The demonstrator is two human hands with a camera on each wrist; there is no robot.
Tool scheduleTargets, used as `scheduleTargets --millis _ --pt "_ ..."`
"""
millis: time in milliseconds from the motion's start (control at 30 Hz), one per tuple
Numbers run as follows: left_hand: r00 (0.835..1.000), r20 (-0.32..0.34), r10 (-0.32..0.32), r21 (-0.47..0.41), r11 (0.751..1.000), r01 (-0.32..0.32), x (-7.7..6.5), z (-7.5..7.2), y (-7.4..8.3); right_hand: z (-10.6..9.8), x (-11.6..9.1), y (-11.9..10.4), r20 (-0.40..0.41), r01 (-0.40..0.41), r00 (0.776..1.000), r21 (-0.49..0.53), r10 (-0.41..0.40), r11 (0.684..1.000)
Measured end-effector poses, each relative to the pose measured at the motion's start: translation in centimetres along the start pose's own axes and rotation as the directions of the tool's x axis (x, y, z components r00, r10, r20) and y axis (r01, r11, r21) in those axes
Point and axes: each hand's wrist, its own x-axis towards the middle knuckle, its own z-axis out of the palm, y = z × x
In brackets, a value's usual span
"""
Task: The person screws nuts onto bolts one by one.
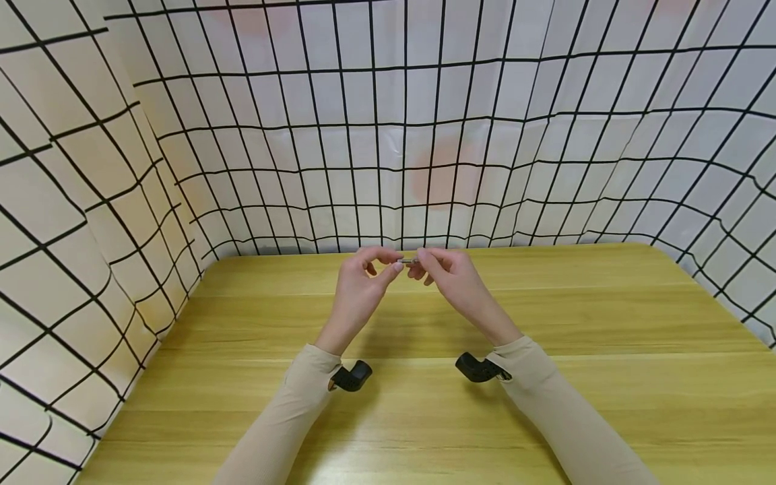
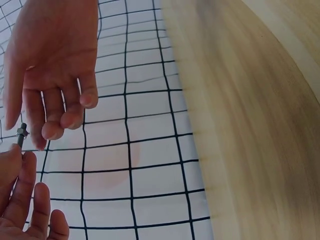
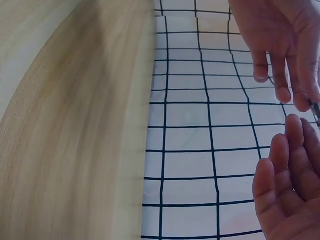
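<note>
In front of me, over the far part of the table, my left hand [image 1: 359, 286] pinches a small metal bolt [image 1: 407, 261] between thumb and forefinger. A nut [image 2: 22, 131] sits on the bolt's shaft close to its free end. From the other side comes my right hand [image 1: 453, 275], its thumb and forefinger on either side of the nut, with small gaps showing in the left wrist view. The right hand's other fingers [image 3: 280, 160] are extended and loosely bent. The part of the bolt inside the left fingertips is hidden.
Below both hands lies a wooden table [image 1: 412, 404]. White walls with a black grid [image 1: 388, 148] rise at its back and along both sides. A black wrist camera [image 1: 353, 376] sits on the left wrist, and another black camera [image 1: 479, 368] on the right.
</note>
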Motion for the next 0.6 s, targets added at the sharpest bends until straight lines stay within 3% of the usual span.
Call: scheduleTargets --millis 267,467,600 --pt "1.000 -0.003 -0.008 -0.006 1.000 0.008 0.0 -0.2 -0.1 -0.1 -0.1 -0.6 0.019 0.032 0.999 0.016 -0.032 0.999" --pt "1.000 -0.014 -0.024 -0.010 1.000 0.024 0.1 0.0 -0.1 0.2 -0.7 -3.1 0.015 0.095 0.995 -0.005 -0.095 0.995" --pt "1.000 -0.015 -0.013 -0.034 0.999 0.013 0.1 0.1 -0.2 0.2 -0.9 -3.6 0.002 0.092 0.996 -0.008 -0.092 0.996"
